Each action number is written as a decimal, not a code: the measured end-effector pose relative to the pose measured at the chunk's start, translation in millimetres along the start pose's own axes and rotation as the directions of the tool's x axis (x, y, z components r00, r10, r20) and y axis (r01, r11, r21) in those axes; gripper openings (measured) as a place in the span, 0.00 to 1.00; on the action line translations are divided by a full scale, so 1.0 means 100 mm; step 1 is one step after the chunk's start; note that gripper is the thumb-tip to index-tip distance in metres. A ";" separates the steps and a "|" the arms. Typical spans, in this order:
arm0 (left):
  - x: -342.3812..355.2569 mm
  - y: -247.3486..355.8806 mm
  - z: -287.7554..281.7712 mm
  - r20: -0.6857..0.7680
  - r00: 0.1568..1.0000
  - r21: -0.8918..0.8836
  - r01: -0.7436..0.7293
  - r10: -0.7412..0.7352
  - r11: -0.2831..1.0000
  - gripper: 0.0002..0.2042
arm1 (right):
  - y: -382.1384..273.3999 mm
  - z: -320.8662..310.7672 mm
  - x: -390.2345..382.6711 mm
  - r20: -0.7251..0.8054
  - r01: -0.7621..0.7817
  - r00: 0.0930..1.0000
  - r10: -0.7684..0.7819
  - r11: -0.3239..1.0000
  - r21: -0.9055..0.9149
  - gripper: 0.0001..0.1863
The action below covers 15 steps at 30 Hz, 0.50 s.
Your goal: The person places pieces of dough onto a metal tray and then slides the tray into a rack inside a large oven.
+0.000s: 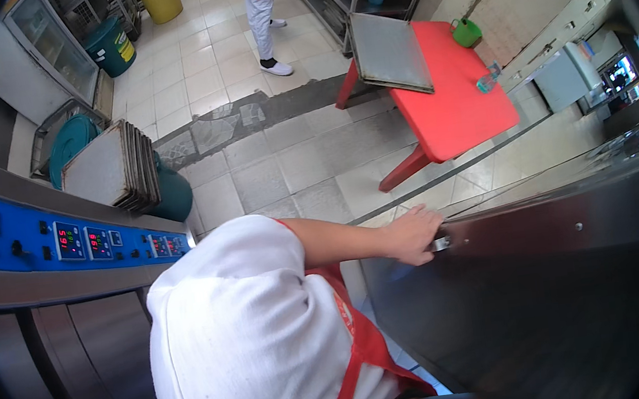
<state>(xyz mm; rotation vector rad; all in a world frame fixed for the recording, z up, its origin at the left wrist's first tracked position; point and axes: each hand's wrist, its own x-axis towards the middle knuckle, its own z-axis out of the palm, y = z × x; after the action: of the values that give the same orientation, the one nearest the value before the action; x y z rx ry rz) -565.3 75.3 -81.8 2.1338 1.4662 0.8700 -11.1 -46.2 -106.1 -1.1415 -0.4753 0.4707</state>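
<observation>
From where I stand, pale tiles (269,175) cover the kitchen floor. A dark metal door (522,318) stands on the right, facing a steel cabinet (109,326) with a blue control panel (21,245). Beyond is a red table (455,109) bearing a flat tray (391,49); tray-like sheets (115,166) are stacked on the left. The left hand (412,236) is closed over a small metal handle (440,245) at the door's upper edge; I can't tell about the right.
</observation>
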 end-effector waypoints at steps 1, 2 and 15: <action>0.03 -0.03 -0.03 0.062 0.998 -0.020 0.016 -0.014 1.000 0.37 | 0.04 -0.07 -0.04 -0.013 -0.001 1.000 0.001 1.000 0.006 0.27; 0.09 -0.01 0.03 0.001 1.000 -0.059 -0.019 0.019 0.998 0.35 | -0.08 -0.23 -0.14 -0.053 0.028 0.998 -0.027 1.000 0.014 0.27; 0.82 -1.44 -0.99 -0.020 1.000 -0.209 -0.027 0.023 0.978 0.33 | -0.04 1.14 -2.61 -0.313 0.101 0.947 -0.075 0.993 0.066 0.21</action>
<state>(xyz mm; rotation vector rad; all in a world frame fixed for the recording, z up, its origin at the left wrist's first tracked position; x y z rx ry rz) -710.5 202.4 -81.1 1.9976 1.2962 1.0076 -287.3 -114.1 -93.6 -1.0874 -0.2295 0.2240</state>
